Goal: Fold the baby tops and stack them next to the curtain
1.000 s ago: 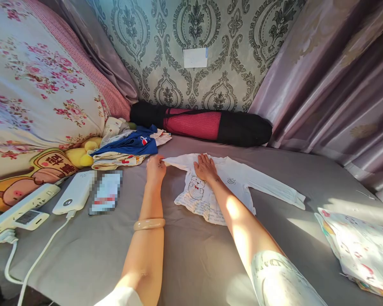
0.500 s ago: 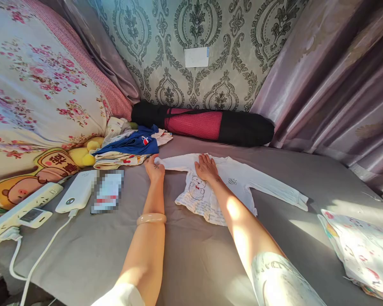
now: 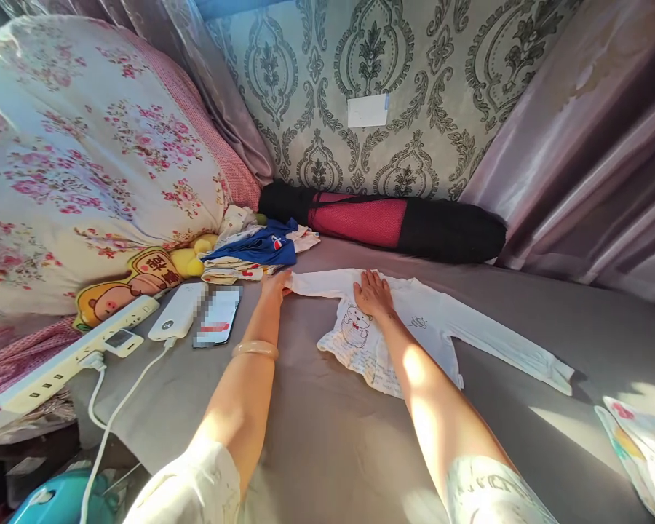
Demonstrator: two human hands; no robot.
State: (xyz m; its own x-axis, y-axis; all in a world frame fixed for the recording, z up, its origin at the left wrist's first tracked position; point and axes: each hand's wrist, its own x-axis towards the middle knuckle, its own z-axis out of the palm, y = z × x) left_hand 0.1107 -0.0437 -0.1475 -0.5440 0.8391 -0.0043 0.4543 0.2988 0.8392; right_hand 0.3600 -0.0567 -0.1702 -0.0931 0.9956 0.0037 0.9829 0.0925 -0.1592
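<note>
A small white long-sleeved shirt (image 3: 415, 320) lies spread out on the grey sheet (image 3: 316, 437), with a bear drawing and lines of print on its front. My left hand (image 3: 276, 284) pinches the cuff of the sleeve on the left. Flat on the chest of the shirt, fingers stretched out, rests my right hand (image 3: 374, 294). The other sleeve reaches out to the right with nothing holding it. Just beyond my left hand is a pile of clothes (image 3: 251, 247) with a blue garment on top.
At the left lie a phone (image 3: 218, 316), a white power bank (image 3: 177, 313) with a cable, a power strip (image 3: 76, 356) and a yellow plush toy (image 3: 114, 295). A black and pink bag (image 3: 382, 222) lies along the wall. Folded printed cloth (image 3: 641, 451) sits at the right.
The view has swung left, so things appear further right. My left hand has pulled the cuff slightly outward; my right hand stays flat on the shirt.
</note>
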